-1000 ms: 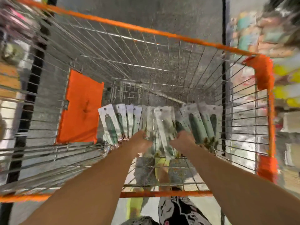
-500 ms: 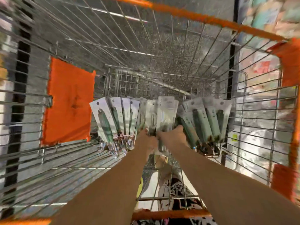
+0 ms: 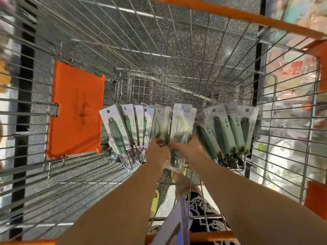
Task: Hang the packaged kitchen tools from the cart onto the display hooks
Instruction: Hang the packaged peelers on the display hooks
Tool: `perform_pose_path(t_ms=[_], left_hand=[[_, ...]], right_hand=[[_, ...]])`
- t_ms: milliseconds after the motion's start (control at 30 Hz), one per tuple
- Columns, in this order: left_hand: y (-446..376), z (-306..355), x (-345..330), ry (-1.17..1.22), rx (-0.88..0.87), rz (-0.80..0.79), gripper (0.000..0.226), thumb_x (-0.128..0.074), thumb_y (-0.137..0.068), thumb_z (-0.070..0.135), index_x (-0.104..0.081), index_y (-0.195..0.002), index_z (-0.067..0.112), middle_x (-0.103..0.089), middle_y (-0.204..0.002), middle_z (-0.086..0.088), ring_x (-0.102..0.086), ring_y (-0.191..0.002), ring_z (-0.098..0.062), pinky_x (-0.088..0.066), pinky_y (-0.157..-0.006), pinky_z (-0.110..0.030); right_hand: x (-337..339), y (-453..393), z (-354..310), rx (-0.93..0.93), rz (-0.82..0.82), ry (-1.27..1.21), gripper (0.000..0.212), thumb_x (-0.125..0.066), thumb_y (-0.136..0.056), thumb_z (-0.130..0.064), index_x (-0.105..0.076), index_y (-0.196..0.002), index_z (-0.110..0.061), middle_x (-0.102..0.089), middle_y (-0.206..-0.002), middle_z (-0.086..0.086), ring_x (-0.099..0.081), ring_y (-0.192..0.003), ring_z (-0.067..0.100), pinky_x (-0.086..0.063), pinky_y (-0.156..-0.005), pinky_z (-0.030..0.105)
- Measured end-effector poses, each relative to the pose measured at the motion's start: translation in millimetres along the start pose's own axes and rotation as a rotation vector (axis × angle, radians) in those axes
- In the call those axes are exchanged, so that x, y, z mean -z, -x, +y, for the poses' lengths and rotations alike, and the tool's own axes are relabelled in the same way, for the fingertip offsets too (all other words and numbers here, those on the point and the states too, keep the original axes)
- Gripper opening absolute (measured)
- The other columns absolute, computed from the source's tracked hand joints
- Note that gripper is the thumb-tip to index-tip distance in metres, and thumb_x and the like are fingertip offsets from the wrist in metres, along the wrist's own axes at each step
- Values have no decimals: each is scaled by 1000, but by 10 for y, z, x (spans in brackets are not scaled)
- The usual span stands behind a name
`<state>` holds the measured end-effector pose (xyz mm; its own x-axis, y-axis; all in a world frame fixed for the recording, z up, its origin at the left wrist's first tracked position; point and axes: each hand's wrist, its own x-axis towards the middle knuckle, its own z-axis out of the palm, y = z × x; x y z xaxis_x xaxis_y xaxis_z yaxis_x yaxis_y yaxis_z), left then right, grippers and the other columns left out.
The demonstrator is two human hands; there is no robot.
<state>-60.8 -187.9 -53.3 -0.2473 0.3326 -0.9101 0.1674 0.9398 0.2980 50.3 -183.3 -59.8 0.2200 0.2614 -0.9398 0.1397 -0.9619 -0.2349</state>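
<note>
Hands (image 3: 177, 151) closer together than before, gripping packages (image 3: 180, 124).

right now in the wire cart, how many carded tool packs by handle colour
dark green-handled carded packs, left fan: 4
dark green-handled carded packs, right fan: 4
pale-handled carded packs, middle: at least 2, blurred
total: at least 10

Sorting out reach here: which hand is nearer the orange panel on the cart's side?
Left. The left hand sits closer to the orange panel; the right hand lies beyond it, farther away.
</note>
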Motion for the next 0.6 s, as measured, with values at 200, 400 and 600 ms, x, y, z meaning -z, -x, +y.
perform_pose_path(t_ms=[200, 400, 600], left_hand=[[-16, 20, -33, -32, 7, 8, 21, -54, -105, 6, -66, -119, 16, -71, -111, -7, -67, -109, -28, -55, -99, -44], [14, 39, 33, -27, -58, 59, 40, -39, -112, 11, -47, -151, 14, -59, -112, 3, -46, -80, -3, -39, -67, -23], [203, 224, 122, 26, -29, -29, 50, -35, -110, 15, -37, -160, 14, -49, -154, -21, -55, -132, -36, -45, -113, -51]], right_hand=[[95, 10, 48, 11, -18, -211, 69, -84, -64, -26, -53, -126, -19, -70, -106, 6, -69, -100, 27, -57, -94, 51], [325, 82, 43, -62, -167, -359, 52, -82, -69, -22, -57, -112, -6, -65, -86, 10, -64, -84, 27, -58, -90, 50], [462, 369, -100, -53, -423, -343, 8, -62, -91, -11, -57, -95, -9, -60, -73, 6, -59, -59, 21, -51, -46, 28]])
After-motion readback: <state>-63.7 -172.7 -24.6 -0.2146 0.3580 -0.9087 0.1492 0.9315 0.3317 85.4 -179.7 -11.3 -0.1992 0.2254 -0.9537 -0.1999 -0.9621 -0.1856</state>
